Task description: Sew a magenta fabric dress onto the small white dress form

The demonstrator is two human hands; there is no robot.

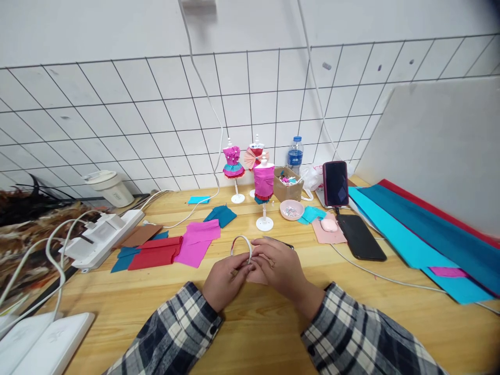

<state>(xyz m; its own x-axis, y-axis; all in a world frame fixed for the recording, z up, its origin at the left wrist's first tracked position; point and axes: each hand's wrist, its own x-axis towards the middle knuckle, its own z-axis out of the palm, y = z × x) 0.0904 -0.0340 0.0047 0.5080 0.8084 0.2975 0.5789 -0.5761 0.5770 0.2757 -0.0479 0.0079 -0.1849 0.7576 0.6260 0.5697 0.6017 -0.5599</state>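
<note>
Near the front middle of the table, my left hand [228, 281] is closed on a narrow white roll of tape [242, 238], which stands up as a thin ring. My right hand [282, 265] meets it fingertip to fingertip, its fingers pinched at the edge of a light pink piece of crepe paper [257, 276]. That paper shows below the fingers; much of it is hidden. A dark, slim object [287, 244] lies behind my right hand, mostly covered. Beyond the hands stands a small white dress form in a magenta paper dress [264, 181].
Two more dressed forms [233, 162] stand behind, beside a cardboard box [287, 191], a pink bowl [287, 213] and a water bottle [296, 156]. Magenta [195, 252] and red paper [154, 255] lie left. Phones [361, 237], cables and long paper sheets [406, 229] are right; a power strip [103, 242] is left.
</note>
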